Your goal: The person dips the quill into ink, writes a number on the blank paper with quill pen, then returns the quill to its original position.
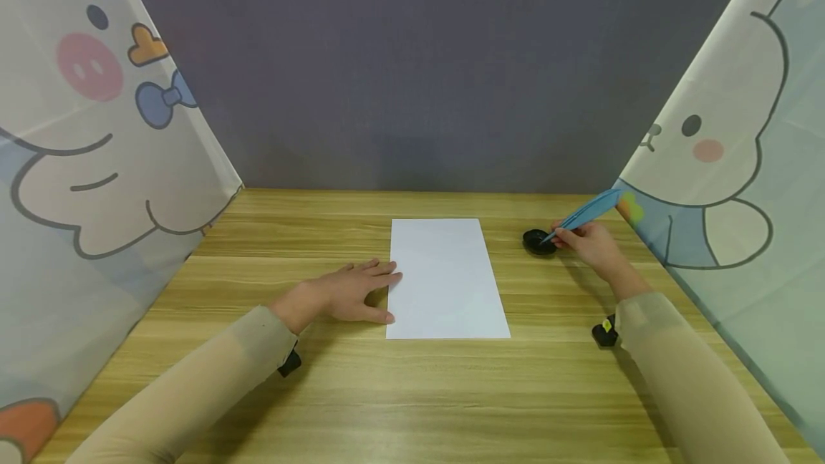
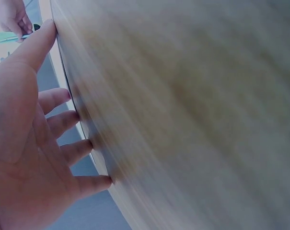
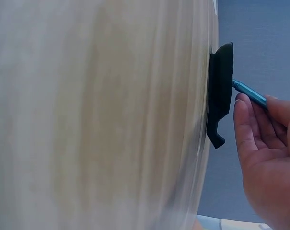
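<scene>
- the left hand (image 1: 351,292) lies low on the bench (image 1: 451,399), its fingers spread and fairly straight, gripping nothing; the thumb and some fingertips overlap the left edge of a white sheet of paper (image 1: 447,278).
- the sheet lies flat about midway between the bench's side edges, nearer the far edge than the right one, with a broad stretch of bench on its near side.
- the right hand (image 1: 589,243), toward the bench's far right corner, pinches a blue feather quill pen (image 1: 589,210) between thumb and fingers.
- the pen slants, plume up and right, its lower end at a small black dish (image 1: 531,243); the right wrist view hides the tip behind the rim.
- a strip of bench separates dish and sheet.
- a dark grey panel (image 1: 412,70) borders the far edge.
</scene>
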Demonstrator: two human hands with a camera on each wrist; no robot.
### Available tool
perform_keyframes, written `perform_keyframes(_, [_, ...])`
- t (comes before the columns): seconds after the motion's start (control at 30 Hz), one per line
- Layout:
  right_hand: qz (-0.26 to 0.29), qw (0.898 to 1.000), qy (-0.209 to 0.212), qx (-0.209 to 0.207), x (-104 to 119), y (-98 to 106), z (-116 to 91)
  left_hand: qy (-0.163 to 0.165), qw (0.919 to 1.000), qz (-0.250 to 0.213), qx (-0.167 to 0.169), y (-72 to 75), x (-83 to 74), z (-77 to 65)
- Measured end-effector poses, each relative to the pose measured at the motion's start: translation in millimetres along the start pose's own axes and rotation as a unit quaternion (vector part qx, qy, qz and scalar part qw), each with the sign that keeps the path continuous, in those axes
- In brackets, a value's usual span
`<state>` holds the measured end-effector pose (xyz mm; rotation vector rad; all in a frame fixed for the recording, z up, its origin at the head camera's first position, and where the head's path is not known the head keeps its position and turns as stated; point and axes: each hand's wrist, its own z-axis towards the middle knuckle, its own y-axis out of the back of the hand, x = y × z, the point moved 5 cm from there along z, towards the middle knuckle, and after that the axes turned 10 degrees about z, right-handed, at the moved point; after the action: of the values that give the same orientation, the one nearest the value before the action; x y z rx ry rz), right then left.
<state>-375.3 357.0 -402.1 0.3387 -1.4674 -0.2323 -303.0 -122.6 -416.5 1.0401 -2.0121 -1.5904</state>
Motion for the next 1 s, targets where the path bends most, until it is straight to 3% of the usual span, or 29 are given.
perform_keyframes(0.4, [0.019,0.999,0.014,-0.022,8.6,1.7,-6.3,-0.002,1.0,-0.004,-0.001,1.3,-1.8,-1.7])
perform_keyframes(0.6, [0.055,0.998,0.018,-0.027,13.0,1.6,-5.8,-0.003,1.0,0.002,0.0,0.9,-1.5,-1.5])
perform_keyframes(1.0, [0.078,0.997,0.027,0.009,41.5,-35.7,6.9,-0.003,1.0,-0.004,-0.004,1.5,-1.3,-1.9])
